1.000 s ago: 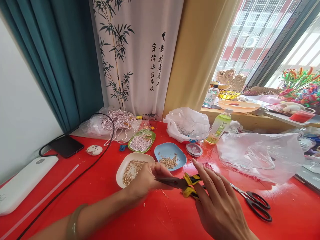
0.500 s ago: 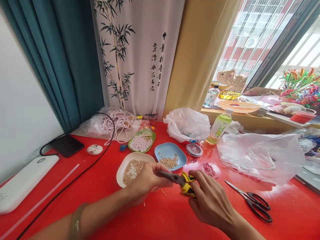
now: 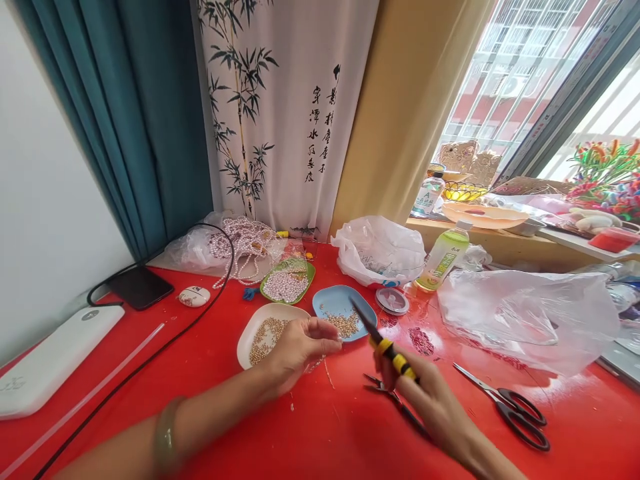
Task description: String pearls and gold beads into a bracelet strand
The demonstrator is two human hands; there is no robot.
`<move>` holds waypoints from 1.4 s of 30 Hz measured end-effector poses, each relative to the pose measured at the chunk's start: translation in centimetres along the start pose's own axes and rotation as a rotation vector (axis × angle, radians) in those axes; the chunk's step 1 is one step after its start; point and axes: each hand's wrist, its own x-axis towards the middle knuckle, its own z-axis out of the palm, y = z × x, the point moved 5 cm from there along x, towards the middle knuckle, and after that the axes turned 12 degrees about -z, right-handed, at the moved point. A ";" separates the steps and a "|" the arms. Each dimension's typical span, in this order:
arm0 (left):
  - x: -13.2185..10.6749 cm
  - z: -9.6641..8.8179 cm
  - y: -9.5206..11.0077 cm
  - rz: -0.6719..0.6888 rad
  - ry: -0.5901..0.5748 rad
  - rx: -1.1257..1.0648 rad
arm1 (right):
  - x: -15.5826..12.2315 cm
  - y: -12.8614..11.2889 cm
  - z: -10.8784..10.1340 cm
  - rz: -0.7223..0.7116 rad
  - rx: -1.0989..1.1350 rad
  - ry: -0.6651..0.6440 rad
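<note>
My left hand [image 3: 303, 347], with a bracelet on its wrist, is pinched closed in front of the cream dish [image 3: 244, 337] of gold beads. What its fingertips hold is too small to make out. A thin strand [image 3: 329, 373] shows just below them. My right hand [image 3: 425, 393] is wrapped round the yellow-and-black handles of long-nose pliers [image 3: 383, 343], whose dark jaws point up and left over the blue dish [image 3: 325, 300]. Beneath that hand a second, dark-handled hand tool [image 3: 395, 395] lies on the red table, partly hidden.
Black-handled scissors [image 3: 505, 403] lie at the right, below a clear plastic bag [image 3: 525, 310]. Behind the dishes are a green dish [image 3: 311, 275] of pale beads, a spool [image 3: 393, 301], a white bag [image 3: 377, 250] and a bottle [image 3: 443, 260]. A black cable [image 3: 165, 343] crosses the left side.
The pliers have come away from my left fingertips, moving right and tilting jaws-up in my right hand. The dark tool under that hand now shows. The left hand remains pinched.
</note>
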 end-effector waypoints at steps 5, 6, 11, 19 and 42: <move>-0.6 0.6 0.5 0.006 -0.067 0.002 | 0.3 5.9 -4.7 0.242 -0.765 0.051; -0.8 0.7 0.6 0.003 -0.077 0.009 | 0.1 7.2 -5.3 0.292 -0.881 0.035; -1.3 1.3 0.9 0.006 -0.129 0.033 | -0.9 11.4 -6.0 0.395 -1.055 -0.068; -1.9 1.6 1.6 0.065 -0.125 0.127 | 0.4 5.4 -6.8 0.267 -1.106 0.023; -2.9 1.7 3.0 0.331 0.045 0.767 | 3.0 -3.8 0.6 -0.182 -0.146 0.015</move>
